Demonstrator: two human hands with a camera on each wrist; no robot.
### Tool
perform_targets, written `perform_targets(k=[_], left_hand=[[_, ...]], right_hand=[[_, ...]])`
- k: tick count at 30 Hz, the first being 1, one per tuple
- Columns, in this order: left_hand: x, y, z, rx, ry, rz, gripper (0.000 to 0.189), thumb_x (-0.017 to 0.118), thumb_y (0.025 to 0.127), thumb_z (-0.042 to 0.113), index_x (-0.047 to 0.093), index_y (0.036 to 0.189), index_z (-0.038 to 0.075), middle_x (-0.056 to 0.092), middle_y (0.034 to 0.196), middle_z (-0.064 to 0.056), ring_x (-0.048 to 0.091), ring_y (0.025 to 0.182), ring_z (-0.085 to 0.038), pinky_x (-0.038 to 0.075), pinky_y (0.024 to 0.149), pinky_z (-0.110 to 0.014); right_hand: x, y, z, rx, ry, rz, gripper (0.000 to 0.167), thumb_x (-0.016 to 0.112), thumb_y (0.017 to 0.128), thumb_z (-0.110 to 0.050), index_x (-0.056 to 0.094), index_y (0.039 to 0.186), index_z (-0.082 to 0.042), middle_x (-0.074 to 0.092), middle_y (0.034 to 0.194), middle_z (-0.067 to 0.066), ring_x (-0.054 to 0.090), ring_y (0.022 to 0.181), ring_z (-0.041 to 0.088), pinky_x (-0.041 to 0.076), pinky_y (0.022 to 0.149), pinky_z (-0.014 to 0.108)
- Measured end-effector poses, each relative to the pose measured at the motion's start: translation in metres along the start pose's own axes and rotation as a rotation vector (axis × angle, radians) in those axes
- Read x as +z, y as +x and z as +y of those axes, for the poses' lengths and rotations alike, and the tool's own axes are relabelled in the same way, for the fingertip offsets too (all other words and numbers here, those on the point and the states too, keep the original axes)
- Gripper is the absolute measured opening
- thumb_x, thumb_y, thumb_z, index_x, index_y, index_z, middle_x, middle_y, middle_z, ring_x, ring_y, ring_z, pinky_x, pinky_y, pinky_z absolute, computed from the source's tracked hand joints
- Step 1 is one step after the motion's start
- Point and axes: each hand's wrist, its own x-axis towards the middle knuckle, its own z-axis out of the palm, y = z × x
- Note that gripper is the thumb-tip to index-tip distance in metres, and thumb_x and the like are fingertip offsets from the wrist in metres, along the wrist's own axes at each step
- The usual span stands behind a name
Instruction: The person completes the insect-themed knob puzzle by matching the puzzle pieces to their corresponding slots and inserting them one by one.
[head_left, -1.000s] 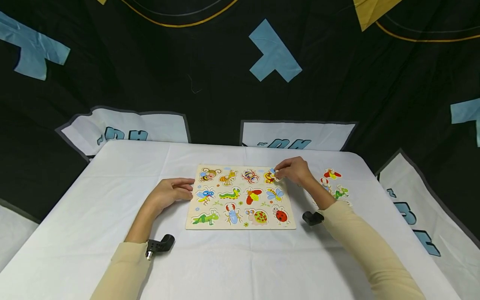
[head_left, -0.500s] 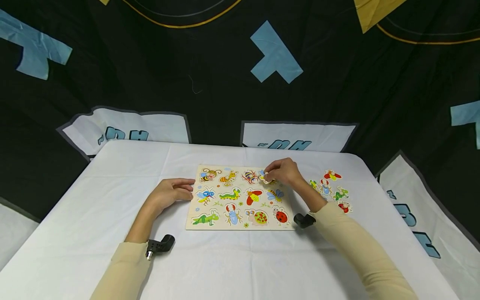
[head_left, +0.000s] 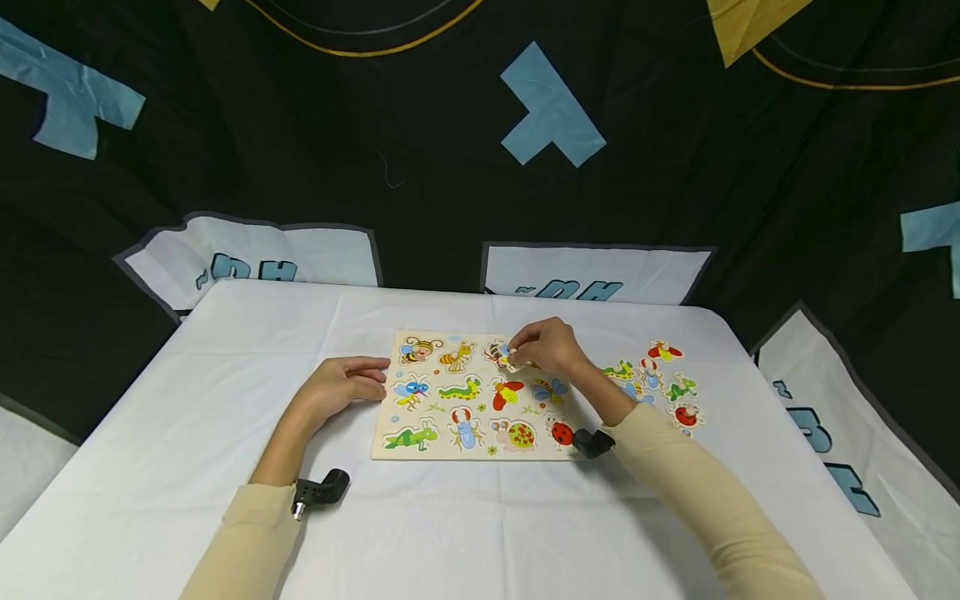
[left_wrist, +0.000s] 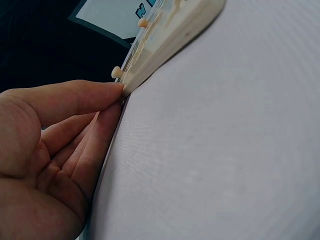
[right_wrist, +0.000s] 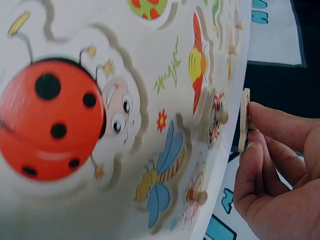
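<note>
My right hand (head_left: 546,343) pinches a flat wooden puzzle piece (right_wrist: 244,120) between thumb and fingers, above the far row of the insect puzzle board (head_left: 480,452). The right wrist view shows the piece edge-on, so its picture is hidden there. In the head view the piece overlaps the spider piece (head_left: 495,352). That spider piece, with a wooden knob, shows in its recess in the right wrist view. My left hand (head_left: 341,387) touches the board's left edge with thumb and extended fingertips. Knobs (left_wrist: 117,72) of seated pieces stand up near those fingertips.
Several loose insect pieces lie right of the board, among them a ladybug (head_left: 687,415), a green one (head_left: 682,385) and a red-winged one (head_left: 664,349). A white cloth (head_left: 420,533) covers the table. A dark printed curtain (head_left: 435,167) hangs behind it.
My right hand has moved left along the far row with the puzzle piece, from the right corner toward the spider. The left hand has stayed at the board's edge.
</note>
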Motion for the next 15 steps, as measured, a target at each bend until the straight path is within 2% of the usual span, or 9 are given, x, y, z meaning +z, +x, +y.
perform_targets(k=[8,15], left_hand=[[-0.001,-0.001,0.0,0.004,-0.008,-0.009,0.06,0.079,0.081,0.014,0.062,0.139,0.012,0.072,0.115,-0.007,0.063,0.103,-0.018,0.045,0.091,-0.029],[-0.001,-0.001,0.0,0.009,-0.004,-0.01,0.06,0.079,0.082,0.014,0.062,0.139,0.013,0.072,0.116,-0.007,0.063,0.104,-0.018,0.045,0.091,-0.029]], right_hand=[[0.014,0.0,-0.012,-0.024,0.029,-0.025,0.01,0.085,0.079,-0.014,0.08,0.087,-0.012,0.076,0.088,0.003,0.062,0.083,0.018,0.047,0.069,0.027],[0.027,-0.003,-0.024,-0.087,0.053,-0.045,0.008,0.084,0.079,-0.013,0.08,0.086,-0.011,0.076,0.083,0.001,0.062,0.083,0.017,0.046,0.068,0.027]])
